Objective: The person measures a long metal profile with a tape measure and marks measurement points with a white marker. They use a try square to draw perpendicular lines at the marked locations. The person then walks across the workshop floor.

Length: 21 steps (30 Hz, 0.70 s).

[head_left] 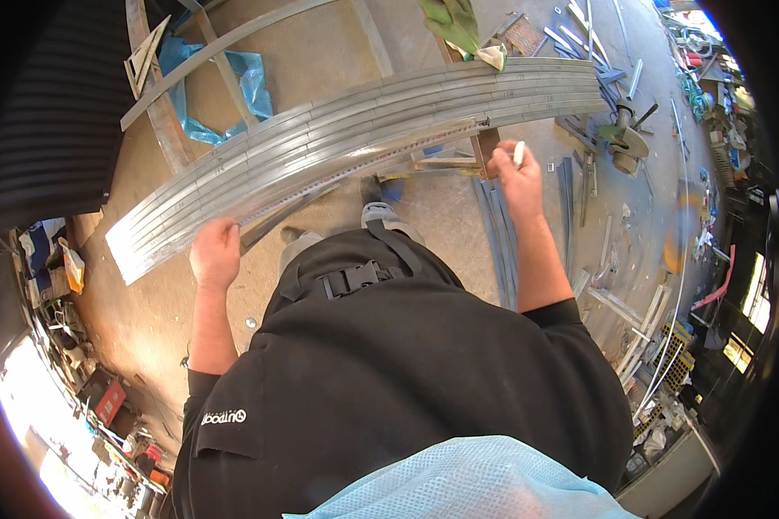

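Note:
A bundle of long silvery metal strips point(337, 134) lies side by side across the space before me, with short dark marks across them. Along the near edge stretches a measuring tape point(355, 166) with printed graduations. Its left end runs to my left hand point(215, 253), whose fingers are closed on it. My right hand point(519, 183) is raised near the tape's far right end, apart from the metal. Between thumb and fingers it grips a short white stick point(518, 154), which looks like a marker or chalk; most of it is hidden.
Green work gloves point(454, 24) rest at the strips' far edge. A cut-off saw or grinder point(623, 143) stands at right, near dark metal bars point(500, 233) on the floor. Blue sheeting point(253, 82) lies by the frame point(164, 130) at far left. Cluttered shelves line both sides.

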Each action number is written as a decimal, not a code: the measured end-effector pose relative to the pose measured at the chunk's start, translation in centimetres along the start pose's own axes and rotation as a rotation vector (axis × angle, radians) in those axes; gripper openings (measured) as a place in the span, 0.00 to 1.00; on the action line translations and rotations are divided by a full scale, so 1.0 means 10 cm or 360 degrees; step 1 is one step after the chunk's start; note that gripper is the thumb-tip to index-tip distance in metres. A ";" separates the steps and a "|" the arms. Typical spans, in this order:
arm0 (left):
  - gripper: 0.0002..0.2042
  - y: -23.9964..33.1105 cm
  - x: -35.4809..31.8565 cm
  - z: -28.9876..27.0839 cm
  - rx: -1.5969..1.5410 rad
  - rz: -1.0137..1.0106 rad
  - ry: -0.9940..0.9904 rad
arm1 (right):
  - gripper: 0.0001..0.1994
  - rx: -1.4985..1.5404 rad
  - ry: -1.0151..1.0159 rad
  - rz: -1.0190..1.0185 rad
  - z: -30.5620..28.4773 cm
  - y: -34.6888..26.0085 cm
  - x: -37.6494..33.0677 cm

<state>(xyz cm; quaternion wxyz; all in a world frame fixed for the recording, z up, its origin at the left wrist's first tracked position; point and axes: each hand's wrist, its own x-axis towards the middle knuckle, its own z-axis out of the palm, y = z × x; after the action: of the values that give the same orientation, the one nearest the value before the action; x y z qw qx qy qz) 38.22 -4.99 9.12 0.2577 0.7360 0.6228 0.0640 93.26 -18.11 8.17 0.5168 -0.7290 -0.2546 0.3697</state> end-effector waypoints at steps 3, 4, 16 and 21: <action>0.11 0.08 0.02 0.02 0.0054 -0.0038 -0.0023 | 0.18 0.0064 -0.0031 0.0102 -0.20 0.06 0.34; 0.11 0.10 0.03 0.01 0.0085 -0.0052 -0.0049 | 0.19 0.0119 -0.0080 0.0082 -0.20 0.10 0.42; 0.10 0.26 0.13 0.12 0.0184 -0.0096 -0.0075 | 0.14 -0.0609 -0.0087 -0.0139 -0.01 0.39 0.74; 0.10 0.35 0.20 0.26 0.0252 -0.0116 -0.0067 | 0.16 -0.1034 0.0008 -0.0132 0.09 0.28 0.83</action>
<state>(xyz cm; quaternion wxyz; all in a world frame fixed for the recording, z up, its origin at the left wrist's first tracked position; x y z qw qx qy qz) 42.78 -4.20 8.06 0.2138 0.7320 0.6468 -0.0104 97.48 -12.26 3.08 0.2726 -0.8457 -0.3874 0.2460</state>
